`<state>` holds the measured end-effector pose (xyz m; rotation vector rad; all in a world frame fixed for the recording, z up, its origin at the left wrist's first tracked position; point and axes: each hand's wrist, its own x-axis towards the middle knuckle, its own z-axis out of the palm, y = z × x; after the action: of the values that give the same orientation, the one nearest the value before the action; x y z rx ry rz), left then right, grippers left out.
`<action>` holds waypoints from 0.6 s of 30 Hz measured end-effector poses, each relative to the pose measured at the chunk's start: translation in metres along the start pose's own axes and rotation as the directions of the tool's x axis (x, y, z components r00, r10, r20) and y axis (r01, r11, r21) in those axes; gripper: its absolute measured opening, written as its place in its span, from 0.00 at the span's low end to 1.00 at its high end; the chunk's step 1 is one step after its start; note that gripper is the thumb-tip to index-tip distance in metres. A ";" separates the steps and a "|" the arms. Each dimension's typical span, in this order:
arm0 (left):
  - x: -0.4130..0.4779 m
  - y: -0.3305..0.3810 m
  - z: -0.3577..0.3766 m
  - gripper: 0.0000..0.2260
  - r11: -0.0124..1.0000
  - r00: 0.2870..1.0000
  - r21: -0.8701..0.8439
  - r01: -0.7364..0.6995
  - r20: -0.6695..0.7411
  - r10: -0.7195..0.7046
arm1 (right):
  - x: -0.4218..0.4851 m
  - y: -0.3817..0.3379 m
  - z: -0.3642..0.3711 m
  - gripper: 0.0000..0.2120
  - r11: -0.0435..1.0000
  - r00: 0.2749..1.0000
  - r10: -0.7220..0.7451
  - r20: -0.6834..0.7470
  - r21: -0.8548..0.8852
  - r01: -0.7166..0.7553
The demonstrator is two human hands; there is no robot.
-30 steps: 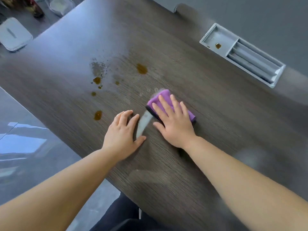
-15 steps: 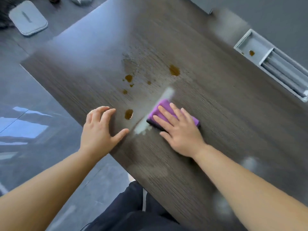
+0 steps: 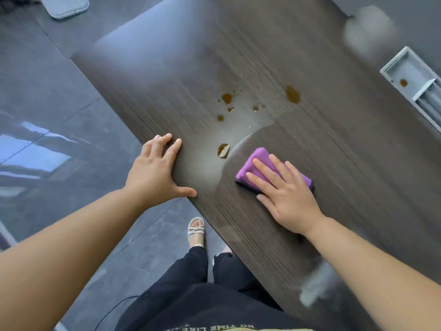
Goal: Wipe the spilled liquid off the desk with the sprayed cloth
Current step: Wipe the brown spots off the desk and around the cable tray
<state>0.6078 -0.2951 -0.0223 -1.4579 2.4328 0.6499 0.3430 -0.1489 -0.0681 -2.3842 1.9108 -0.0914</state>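
Right hand (image 3: 286, 199), fingers (image 3: 262, 167) flat, presses folded purple cloth (image 3: 257, 161) on wood-grain bench (image 3: 334, 139); amber drops (image 3: 292, 94) (glossy) beyond; left hand (image 3: 155, 173), splayed, rests at the edge.

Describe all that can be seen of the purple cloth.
The cloth is purple and soft-looking, folded into a thick rectangular pad with a dark edge along its near side. It lies flat on the dark wood-grain desk. The right hand presses on it with straight fingers and hides much of it. Its far-left corner is close to a brown drop, but apart from it.
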 end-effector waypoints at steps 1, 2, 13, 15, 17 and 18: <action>0.000 0.001 0.000 0.54 1.000 1.000 -0.003 0.003 0.003 -0.003 | 0.003 0.003 0.000 0.24 0.994 0.994 0.109 -0.013 -0.001 -0.109; 0.000 0.001 0.000 0.54 1.000 1.000 -0.002 0.003 0.005 -0.003 | 0.012 0.000 -0.002 0.24 0.967 0.967 0.254 -0.033 0.008 -0.254; 0.000 0.002 -0.003 0.55 0.999 1.000 0.033 -0.012 0.002 0.012 | 0.038 -0.025 -0.001 0.23 0.995 0.995 -0.103 -0.001 -0.017 0.103; 0.000 0.003 -0.004 0.55 0.999 1.000 0.033 -0.017 0.015 0.016 | 0.048 -0.010 -0.004 0.25 0.985 0.984 0.174 -0.025 0.006 -0.174; -0.001 0.004 -0.005 0.54 0.999 1.000 0.032 -0.016 0.024 0.015 | 0.074 -0.029 -0.001 0.27 0.841 0.839 0.541 -0.063 0.046 -0.539; -0.001 0.005 -0.006 0.54 0.999 0.999 0.034 -0.018 0.028 0.017 | 0.085 -0.048 0.002 0.28 0.774 0.771 0.632 -0.073 0.034 -0.632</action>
<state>0.6043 -0.2953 -0.0155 -1.4065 2.4265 0.6251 0.4085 -0.2211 -0.0660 -1.6121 2.6272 -0.1461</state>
